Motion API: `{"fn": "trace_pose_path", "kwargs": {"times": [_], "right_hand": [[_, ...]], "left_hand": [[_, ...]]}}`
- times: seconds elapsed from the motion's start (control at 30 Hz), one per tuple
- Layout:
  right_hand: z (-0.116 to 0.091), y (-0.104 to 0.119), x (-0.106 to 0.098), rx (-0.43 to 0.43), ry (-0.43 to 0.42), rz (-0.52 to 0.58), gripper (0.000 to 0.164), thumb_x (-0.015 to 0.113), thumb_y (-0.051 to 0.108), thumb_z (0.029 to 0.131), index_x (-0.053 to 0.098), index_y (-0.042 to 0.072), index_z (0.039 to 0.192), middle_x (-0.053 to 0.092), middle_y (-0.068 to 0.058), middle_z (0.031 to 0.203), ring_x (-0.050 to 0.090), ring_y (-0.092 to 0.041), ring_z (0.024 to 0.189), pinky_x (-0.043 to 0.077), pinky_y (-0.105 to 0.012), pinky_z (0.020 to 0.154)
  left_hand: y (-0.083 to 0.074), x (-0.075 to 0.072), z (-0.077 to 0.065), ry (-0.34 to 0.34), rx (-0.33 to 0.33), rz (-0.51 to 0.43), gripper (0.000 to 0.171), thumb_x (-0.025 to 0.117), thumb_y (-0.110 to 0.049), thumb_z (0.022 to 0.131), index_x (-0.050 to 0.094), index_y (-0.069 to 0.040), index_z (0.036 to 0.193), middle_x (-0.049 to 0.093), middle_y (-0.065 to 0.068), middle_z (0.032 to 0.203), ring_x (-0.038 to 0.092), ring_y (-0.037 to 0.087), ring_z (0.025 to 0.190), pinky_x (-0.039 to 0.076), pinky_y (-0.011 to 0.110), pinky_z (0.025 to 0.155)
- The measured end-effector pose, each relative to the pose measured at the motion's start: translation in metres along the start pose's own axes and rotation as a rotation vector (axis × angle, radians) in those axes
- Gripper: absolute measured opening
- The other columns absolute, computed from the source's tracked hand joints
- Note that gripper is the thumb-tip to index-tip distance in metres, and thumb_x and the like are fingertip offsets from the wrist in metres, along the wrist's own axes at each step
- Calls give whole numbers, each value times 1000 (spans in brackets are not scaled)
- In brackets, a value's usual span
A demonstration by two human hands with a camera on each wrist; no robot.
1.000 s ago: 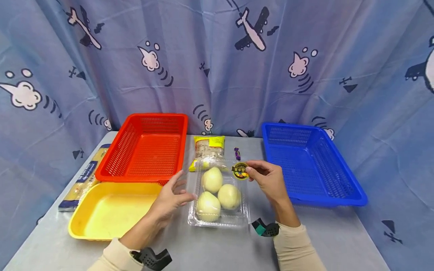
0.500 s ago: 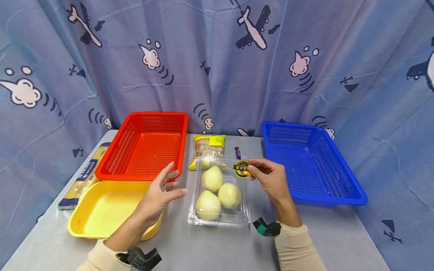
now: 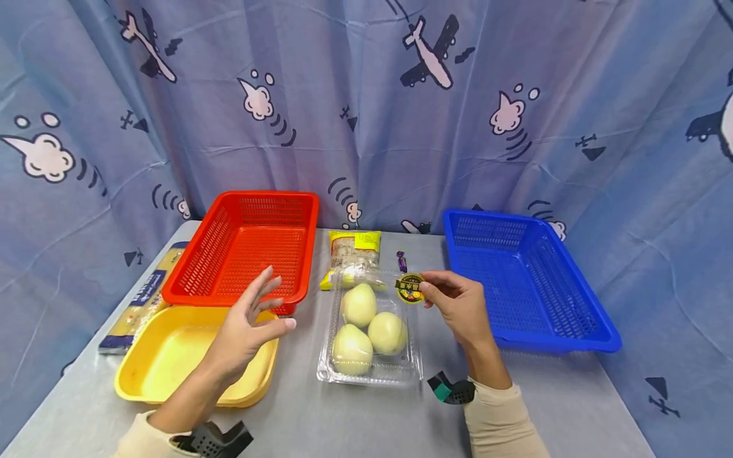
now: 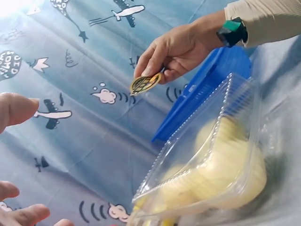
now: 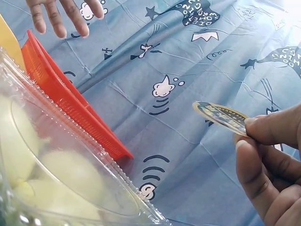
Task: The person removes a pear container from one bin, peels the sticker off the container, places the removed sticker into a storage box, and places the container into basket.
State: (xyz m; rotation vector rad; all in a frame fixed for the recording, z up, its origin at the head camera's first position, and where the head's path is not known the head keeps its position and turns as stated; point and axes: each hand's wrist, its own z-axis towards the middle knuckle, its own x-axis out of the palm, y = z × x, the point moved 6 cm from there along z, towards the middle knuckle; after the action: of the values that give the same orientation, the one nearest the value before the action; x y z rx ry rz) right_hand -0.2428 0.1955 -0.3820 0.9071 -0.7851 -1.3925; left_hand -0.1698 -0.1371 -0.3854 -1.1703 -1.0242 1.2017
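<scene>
Round sticker (image 3: 410, 288) pinched in right hand (image 3: 458, 305) above clamshell's (image 3: 370, 375) far edge; left hand (image 3: 246, 331) open, clear of it.

1. My left hand (image 3: 243, 331) has drawn back from the clear plastic clamshell box of pale round fruit (image 3: 369, 331).
2. It now hovers, fingers spread, above the yellow plastic tray (image 3: 154, 366).
</scene>
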Motion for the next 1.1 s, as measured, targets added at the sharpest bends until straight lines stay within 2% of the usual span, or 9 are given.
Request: {"fn": "trace_pose_path", "kwargs": {"times": [0.17,0.33,0.53,0.83,1.1], "right_hand": [[0,2,1,-10,4,16,16,69,-8,84,68,-14,99,66,-26,89,60,-18,61,54,-26,55],[0,2,1,-15,7,14,16,68,-9,85,67,-15,100,68,-21,89,60,-17,61,54,-26,55],[-1,1,1,6,-10,-13,16,69,-9,84,68,-13,99,68,-19,89,60,-18,61,54,-26,55],[-2,2,2,-1,-8,-12,15,68,-10,84,69,-12,100,67,-24,91,60,-19,61,54,-27,55],[-2,4,2,-30,-4,-2,15,68,-9,85,69,-12,100,67,-24,89,60,-18,61,53,-26,55]], "left_hand": [[-10,-10,-5,2,64,22,90,71,1,84,19,-18,155,31,9,150,36,36,124,46,29,92],[-19,-20,-12,-10,113,64,91,70,2,85,18,-20,156,29,8,151,37,29,123,44,29,95],[-19,-33,-18,-22,120,102,93,70,1,85,16,-22,156,24,8,154,34,27,126,42,25,95],[-25,-51,-29,-65,150,207,96,72,1,84,15,-29,156,21,5,156,26,26,130,36,20,96],[-30,-65,-43,-93,256,173,102,70,16,75,19,-22,156,18,7,157,22,23,129,29,24,96]]}}
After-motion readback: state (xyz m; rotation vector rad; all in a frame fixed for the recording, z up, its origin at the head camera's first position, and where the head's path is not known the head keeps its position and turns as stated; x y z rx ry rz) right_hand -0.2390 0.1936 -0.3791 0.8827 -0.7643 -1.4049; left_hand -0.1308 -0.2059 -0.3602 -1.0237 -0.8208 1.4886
